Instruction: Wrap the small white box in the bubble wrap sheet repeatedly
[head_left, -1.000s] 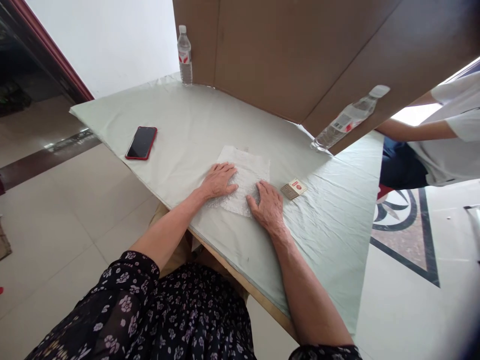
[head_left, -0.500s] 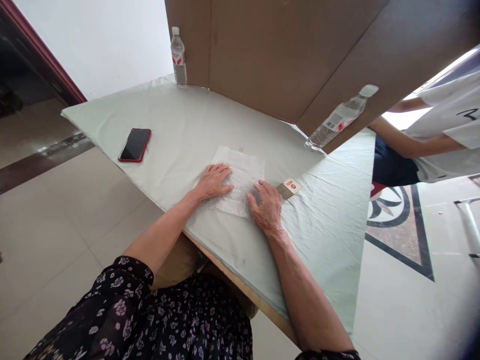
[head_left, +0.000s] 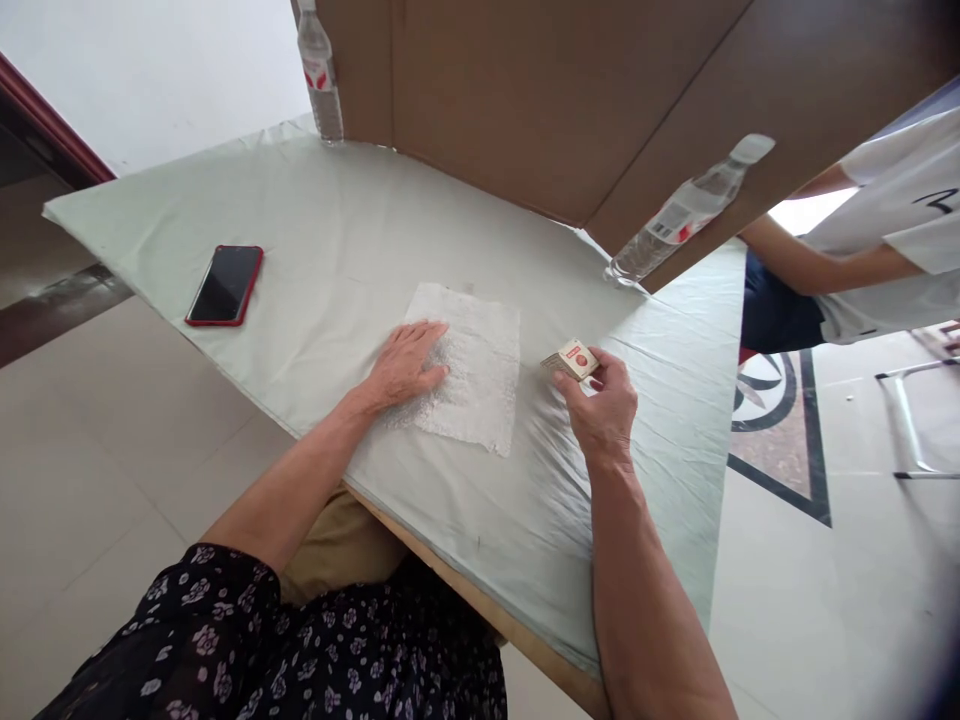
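A sheet of clear bubble wrap [head_left: 476, 375] lies flat on the pale green tablecloth [head_left: 337, 240]. My left hand [head_left: 405, 365] rests on its left part, palm down with the fingers stretched out. To the right of the sheet, my right hand [head_left: 604, 400] grips a small cream box with a red mark [head_left: 576, 358] between thumb and fingers. The box is tilted, and whether it touches the cloth I cannot tell.
A phone in a red case [head_left: 225, 285] lies at the left. Two water bottles, one upright [head_left: 320, 75] and one leaning [head_left: 686, 220], stand against a large brown cardboard panel [head_left: 510, 100]. Behind the panel at the right, a person's arm [head_left: 825, 258] shows.
My right hand has left the bubble wrap, moved right and taken hold of the small box. My left hand remains on the wrap. The camera view has shifted slightly.
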